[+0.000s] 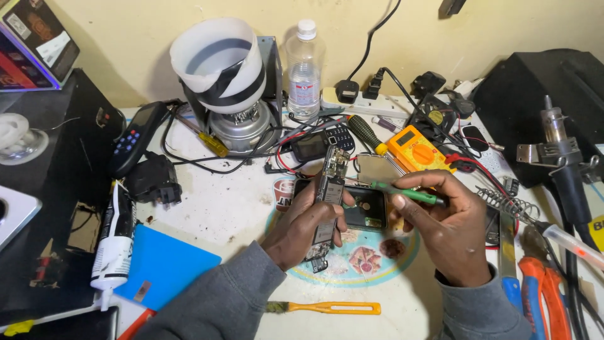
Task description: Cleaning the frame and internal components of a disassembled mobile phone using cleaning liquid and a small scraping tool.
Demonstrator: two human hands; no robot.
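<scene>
left hand (pixel 302 223) clamps opened phone (pixel 328 195), frame centre | right hand (pixel 450 223) pinches green screwdriver (pixel 402 192) | risk: tip slips, gouges board

**Colours on the bench**

I am looking at a green-handled screwdriver (pixel 409 194) and a phone board (pixel 330 192) showing grey and silver. Behind them a multimeter (pixel 416 150) is glowing orange with a black dial, and a second screwdriver (pixel 368 135) is wearing black and yellow. A brush (pixel 324 308) is lying orange on the off-white table (pixel 220 201). A blue sheet (pixel 160 264) is sitting at the left, and a white funnel (pixel 220 63) is carrying a black stripe. Both sleeves (pixel 220 302) are showing grey.
</scene>
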